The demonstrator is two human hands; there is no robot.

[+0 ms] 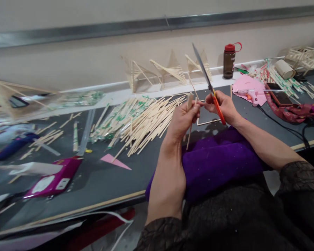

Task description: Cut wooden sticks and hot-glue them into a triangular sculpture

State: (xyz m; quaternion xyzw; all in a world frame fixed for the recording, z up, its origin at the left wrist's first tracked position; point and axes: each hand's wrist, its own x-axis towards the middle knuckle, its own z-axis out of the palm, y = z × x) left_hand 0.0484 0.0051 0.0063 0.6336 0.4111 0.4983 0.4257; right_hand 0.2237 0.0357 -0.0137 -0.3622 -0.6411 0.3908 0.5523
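Note:
My left hand (183,118) is closed round a few thin wooden sticks (189,134), whose lower ends point down over a purple cloth (219,157). In my right hand (223,106) are scissors (217,106) with orange handles, their blades pointing up and away. The fingertips of both hands nearly meet. Just beyond them lies a square frame of sticks (209,122) on the dark table. A large loose pile of wooden sticks (149,123) spreads left of my left hand, beside wrapped chopsticks (112,122).
Twisted stick structures (170,71) stand along the wall. A brown bottle (229,62) with a red lid is behind my right hand. At right are a glue gun (251,94) on pink paper and a phone (278,94); at left, a magenta packet (54,176).

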